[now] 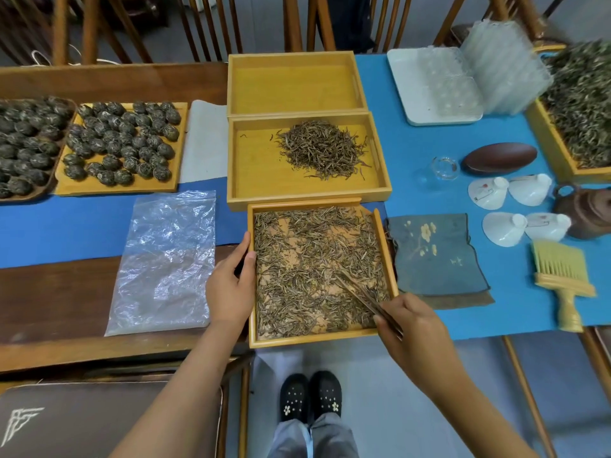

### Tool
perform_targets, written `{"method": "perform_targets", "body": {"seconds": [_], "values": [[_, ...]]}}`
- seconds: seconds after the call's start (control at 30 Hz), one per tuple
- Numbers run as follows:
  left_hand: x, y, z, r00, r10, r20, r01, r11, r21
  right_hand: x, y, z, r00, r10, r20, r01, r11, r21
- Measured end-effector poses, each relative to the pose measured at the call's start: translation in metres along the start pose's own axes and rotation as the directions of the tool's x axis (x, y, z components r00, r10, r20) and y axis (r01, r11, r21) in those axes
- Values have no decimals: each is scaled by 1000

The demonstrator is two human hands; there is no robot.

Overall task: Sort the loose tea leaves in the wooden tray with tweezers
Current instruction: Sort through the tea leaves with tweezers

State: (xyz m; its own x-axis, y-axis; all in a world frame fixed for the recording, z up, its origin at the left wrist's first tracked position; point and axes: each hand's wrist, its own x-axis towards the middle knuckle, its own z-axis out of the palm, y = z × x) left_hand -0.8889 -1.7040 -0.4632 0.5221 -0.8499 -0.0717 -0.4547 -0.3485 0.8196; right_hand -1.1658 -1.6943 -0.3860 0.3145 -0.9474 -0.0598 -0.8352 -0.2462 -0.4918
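**Three Trays in a Row, One Being Picked Over**

While the left hand (231, 285) holds the nearest wooden tray (386, 246) by its left rim, thumb on the edge and fingers curled against the outside wall, the right hand (410, 328) pinches a pair of tweezers (360, 294) whose tips reach into the loose tea leaves (297, 276) spread across that tray's floor. This tray sits at the near edge of the table, straight in front of the person.

Three yellow trays line up front to back. Behind the near one, the middle tray (238, 166) holds one heap of sorted leaves (322, 150) and two stray bits beside it. The far tray (294, 87) holds nothing.

To the left, two trays carry rolled tea balls (122, 143). One clear plastic bag (165, 259) lies flat beside the left hand. To the right lie one grey cloth (436, 256), four white cups (522, 209) tipped over, one brush (562, 276), one brown teapot (588, 209), and another tray heaped with leaves (582, 104).
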Motion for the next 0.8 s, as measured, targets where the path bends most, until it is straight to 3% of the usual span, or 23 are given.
{"method": "perform_targets", "body": {"seconds": [0.5,0.8], "values": [[0,2,0,1000,-18,7,19,999,-26,17,12,-3,999,30,-18,-31,998,-57],[1,0,2,1000,-2,1,2,1000,-6,9,5,-1,998,46,-43,-45,999,27]]}}
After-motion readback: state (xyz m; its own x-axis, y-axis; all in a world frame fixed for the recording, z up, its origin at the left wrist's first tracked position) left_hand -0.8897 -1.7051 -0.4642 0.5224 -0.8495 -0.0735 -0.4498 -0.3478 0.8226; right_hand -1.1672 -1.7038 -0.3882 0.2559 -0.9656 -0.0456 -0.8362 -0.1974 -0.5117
